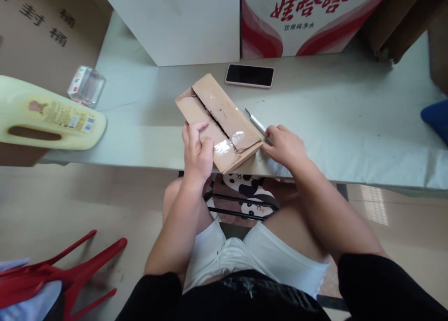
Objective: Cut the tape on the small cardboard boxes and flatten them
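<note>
"Table (332,101) under pale cloth, shiny floor (115,195) and red stool (79,269) below?"

"Yes, with phone (249,76) and tall boxes (199,27) beyond, yellow jug (66,113) off left."

"And the carton (227,113)?"

"Near the front edge, with wrinkled tape (223,147) and gaping seam; clamped in left hand (198,155), with knife (256,122) gripped in right hand (287,146)."

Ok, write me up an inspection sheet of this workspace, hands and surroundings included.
Surface: pale green cover, slightly creased.
Things in hand: cardboard box, worn, dark gap along its top seam, shiny clear tape near one end; slim pointed tool beside it.
Clutter: phone lying flat, screen dark; yellow jug and clear container at left; blue item at right edge, cut off.
Left hand: gripping the box's near left side.
Right hand: holding the tool, tip pointing away.
Cables: nothing seen.
Surroundings: large cartons behind; red stool on the floor at left.
</note>
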### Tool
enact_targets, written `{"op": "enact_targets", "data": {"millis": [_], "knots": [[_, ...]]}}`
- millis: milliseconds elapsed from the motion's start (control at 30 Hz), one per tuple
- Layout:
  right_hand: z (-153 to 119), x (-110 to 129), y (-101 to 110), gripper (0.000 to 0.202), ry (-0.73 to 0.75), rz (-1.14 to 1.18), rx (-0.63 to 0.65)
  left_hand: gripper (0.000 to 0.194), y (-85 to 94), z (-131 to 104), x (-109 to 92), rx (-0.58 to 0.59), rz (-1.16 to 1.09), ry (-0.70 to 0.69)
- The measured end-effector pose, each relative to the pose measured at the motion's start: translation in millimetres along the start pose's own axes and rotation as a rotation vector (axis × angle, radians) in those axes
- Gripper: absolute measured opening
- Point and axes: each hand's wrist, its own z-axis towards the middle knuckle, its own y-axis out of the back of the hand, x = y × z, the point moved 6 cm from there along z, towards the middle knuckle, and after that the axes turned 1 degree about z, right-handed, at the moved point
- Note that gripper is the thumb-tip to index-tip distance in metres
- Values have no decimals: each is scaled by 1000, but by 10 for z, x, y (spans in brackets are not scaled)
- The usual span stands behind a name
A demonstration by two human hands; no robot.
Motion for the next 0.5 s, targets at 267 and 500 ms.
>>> {"op": "enact_targets", "data": {"millis": [267, 500], "knots": [[95, -53, 29, 36, 25, 317, -82, 41, 92, -290, -280, -49, 194, -305], [-70, -1, 180, 23, 212, 863, -303, 37, -44, -467, -484, -36, 149, -691]]}}
